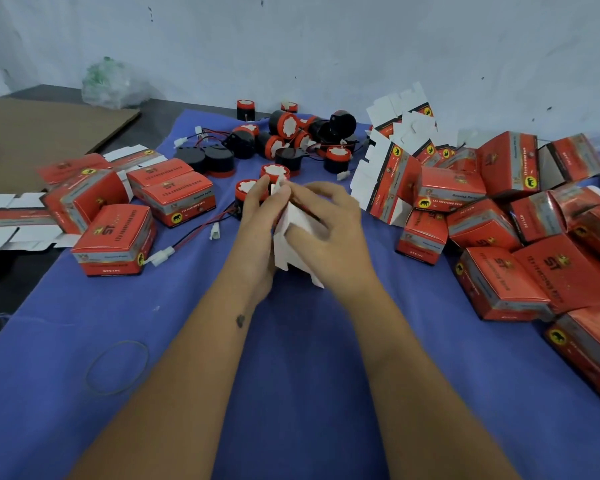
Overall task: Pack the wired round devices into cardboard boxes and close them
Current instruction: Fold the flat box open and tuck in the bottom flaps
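While we fold a white, still-open box (pixel 293 237) at the middle of the bench (pixel 291 358), our left hand (pixel 257 230) grips its left side and our right hand (pixel 326 223) curls over its top, pinching a flap; whether a device is inside, we cannot tell. Just beyond lie loose round devices (pixel 284 140) with their wires, unpacked. To the left stand a few closed boxes (pixel 115 242); to the right a larger heap of boxes (pixel 520 237), some plainly open. Flat blanks (pixel 400 112) wait at far right. We judge the job partly done, with plenty left.
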`<state>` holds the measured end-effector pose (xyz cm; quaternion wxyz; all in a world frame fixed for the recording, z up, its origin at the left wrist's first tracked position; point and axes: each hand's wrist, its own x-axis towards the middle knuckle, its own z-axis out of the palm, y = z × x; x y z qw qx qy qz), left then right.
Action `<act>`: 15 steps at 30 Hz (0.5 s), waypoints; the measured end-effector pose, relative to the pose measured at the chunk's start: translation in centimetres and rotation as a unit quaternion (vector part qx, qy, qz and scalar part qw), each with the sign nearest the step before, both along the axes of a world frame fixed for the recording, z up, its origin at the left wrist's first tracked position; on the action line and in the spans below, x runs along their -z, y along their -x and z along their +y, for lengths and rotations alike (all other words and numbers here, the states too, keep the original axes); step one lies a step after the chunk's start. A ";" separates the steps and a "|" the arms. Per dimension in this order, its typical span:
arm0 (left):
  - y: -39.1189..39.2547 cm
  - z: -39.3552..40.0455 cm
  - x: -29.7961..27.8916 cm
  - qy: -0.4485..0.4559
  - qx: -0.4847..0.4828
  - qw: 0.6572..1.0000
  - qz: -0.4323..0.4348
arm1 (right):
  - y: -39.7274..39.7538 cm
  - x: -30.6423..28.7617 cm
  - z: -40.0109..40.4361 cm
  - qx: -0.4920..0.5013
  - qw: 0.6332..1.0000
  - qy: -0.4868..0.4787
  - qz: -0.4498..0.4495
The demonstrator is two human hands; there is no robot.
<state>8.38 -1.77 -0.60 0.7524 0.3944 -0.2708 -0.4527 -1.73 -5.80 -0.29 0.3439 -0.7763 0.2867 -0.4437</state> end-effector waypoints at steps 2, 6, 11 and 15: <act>-0.4 -0.1 -0.1 0.011 -0.003 0.999 0.044 | -0.2 0.3 0.3 -0.033 0.999 0.016 0.032; -1.2 -0.1 -0.1 0.020 -0.017 0.998 0.053 | 0.2 0.7 0.1 -0.045 0.996 0.029 0.071; -2.2 0.0 -0.2 -0.024 -0.110 0.993 0.036 | 0.5 0.5 0.0 -0.025 0.985 -0.109 -0.133; -2.9 0.2 -0.6 -0.029 -0.089 0.990 0.108 | 1.8 1.0 -1.4 0.030 0.991 -0.087 -0.093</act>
